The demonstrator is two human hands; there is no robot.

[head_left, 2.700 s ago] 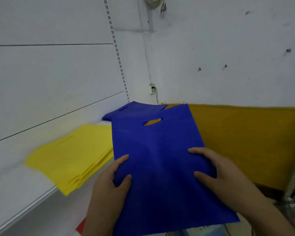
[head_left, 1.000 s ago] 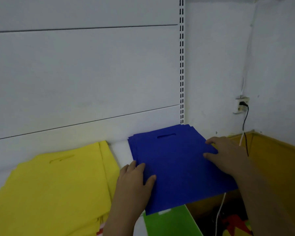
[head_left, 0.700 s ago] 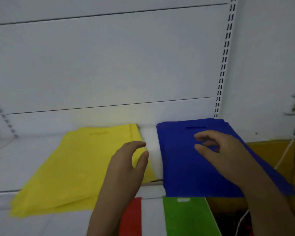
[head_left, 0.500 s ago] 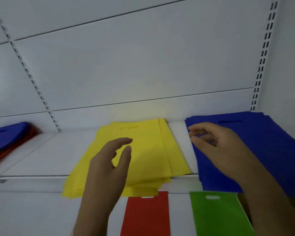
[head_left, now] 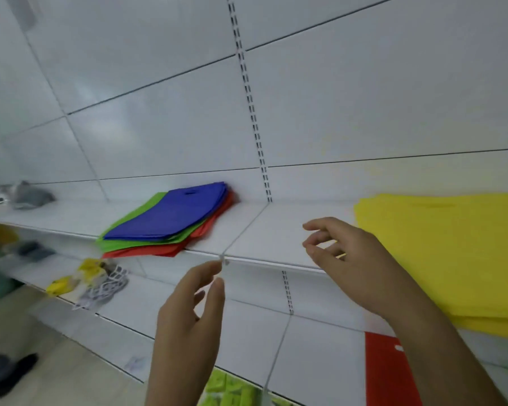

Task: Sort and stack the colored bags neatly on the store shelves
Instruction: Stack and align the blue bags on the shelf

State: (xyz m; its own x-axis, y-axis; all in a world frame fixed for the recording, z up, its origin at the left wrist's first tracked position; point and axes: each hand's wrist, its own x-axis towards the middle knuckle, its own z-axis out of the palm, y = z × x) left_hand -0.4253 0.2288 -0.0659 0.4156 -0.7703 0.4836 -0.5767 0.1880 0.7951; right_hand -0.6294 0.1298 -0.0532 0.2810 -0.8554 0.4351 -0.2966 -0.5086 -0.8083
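Both hands, left [head_left: 188,312] and right [head_left: 352,265], hover empty with loosely curled fingers before a white shelf [head_left: 276,232]. A mixed stack [head_left: 170,221] of blue, green and red bags lies to the left, yellow bags [head_left: 446,253] to the right. No writing is readable.

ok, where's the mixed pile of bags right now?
In the head view, the mixed pile lies left of centre on the upper shelf, against the back panel just left of the slotted upright, well left of the yellow stack.

left hand [head_left: 188,315] loosely curled, empty | right hand [head_left: 355,265] loosely curled, empty, near yellow stack [head_left: 452,253] | mixed stack [head_left: 170,221] far left on shelf [head_left: 264,232]: blue over green, red
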